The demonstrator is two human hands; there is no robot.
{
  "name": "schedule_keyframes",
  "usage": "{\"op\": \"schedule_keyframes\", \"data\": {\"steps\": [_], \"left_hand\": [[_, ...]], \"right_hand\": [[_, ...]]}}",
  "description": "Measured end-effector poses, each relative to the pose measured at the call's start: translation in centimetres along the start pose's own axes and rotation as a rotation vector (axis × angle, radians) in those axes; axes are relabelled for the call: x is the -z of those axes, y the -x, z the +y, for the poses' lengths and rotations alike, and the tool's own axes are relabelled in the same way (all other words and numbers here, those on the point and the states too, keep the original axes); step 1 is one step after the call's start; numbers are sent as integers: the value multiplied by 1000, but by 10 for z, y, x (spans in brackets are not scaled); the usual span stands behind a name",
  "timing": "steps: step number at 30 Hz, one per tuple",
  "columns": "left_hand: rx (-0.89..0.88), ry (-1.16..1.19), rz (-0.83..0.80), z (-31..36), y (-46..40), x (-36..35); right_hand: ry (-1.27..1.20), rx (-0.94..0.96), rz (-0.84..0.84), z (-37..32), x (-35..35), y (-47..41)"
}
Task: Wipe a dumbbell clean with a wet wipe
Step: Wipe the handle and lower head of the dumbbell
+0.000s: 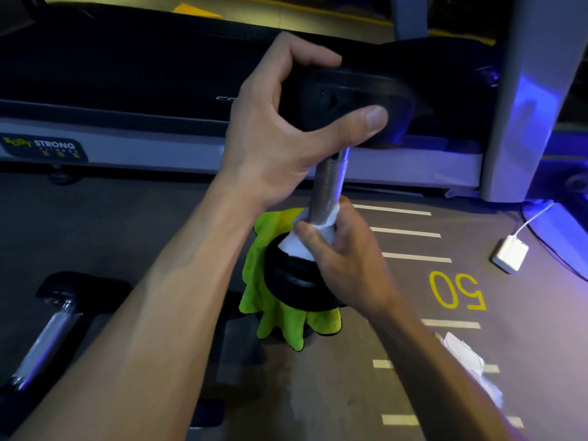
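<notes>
Head view showed the dumbbell (pixel 327 183) standing upright, its lower head resting on a green cloth (pixel 270 307) on the floor (pixel 127 218). The left hand (pixel 286 122) gripped the upper black head from above. The right hand (pixel 343 249) curled around the metal handle just above the lower head, clutching a white wet wipe (pixel 299 243) wrapped round it.

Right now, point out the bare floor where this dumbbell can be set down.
Bare floor lies between the treadmill and the second dumbbell. Another patch sits below the green cloth. Crowded: around the cloth, and right by the charger and wipe packet.
</notes>
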State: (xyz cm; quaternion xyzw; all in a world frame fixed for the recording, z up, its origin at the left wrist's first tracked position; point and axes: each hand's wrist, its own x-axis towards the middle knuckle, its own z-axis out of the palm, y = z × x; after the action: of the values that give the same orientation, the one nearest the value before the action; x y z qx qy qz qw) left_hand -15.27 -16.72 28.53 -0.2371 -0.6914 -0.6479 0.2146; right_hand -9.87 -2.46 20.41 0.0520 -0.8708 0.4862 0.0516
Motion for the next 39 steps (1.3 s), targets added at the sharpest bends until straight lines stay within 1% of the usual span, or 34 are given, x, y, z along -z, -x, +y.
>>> {"op": "schedule_keyframes", "data": {"steps": [2,5,7,8,9,12,13,17,20,22,23,26,27,28,31,32,33,35,37,39], "left_hand": [[3,-15,-9,3,1,-3],[-9,-62,1,5,2,-5],[-1,-81,10,6,1,-5],[9,-80,20,6,1,-4],[16,-76,33,5,0,-3],[41,-52,62,2,0,2],[41,-46,66,2,0,3],[27,-31,51,3,3,4],[15,-42,47,5,5,3],[8,-60,42,6,6,2],[4,-67,38,7,7,2],[-12,-79,23,8,7,2],[-8,-72,24,8,7,3],[1,-62,30,8,7,3],[33,-27,42,7,9,5],[39,-19,42,6,9,6],[36,-19,42,6,9,6],[28,-32,36,1,10,5],[51,-60,43,-11,16,4],[210,-36,15,-25,31,0]], "right_hand": [[-96,-33,132,-17,-10,-3],[-310,54,311,-37,-11,-31],[-306,106,354,-42,-10,-37],[-267,109,339,-40,-9,-33],[-204,92,279,-35,-8,-26],[130,-56,-6,-22,-2,-1],[187,-81,-55,-19,1,3],[197,-56,-123,-18,12,11],[196,-16,-131,-15,20,8],[193,44,-93,-20,21,-6],[122,78,-32,-25,19,-14],[-240,156,170,-38,5,-28],[-283,165,187,-36,1,-25],[-240,164,151,-30,-1,-22],[102,93,-140,-3,9,-6],[157,90,-204,5,15,-3],[156,96,-237,9,20,-2],[106,103,-233,11,22,0],[70,104,-163,9,19,2],[20,104,-104,4,15,5]]}}
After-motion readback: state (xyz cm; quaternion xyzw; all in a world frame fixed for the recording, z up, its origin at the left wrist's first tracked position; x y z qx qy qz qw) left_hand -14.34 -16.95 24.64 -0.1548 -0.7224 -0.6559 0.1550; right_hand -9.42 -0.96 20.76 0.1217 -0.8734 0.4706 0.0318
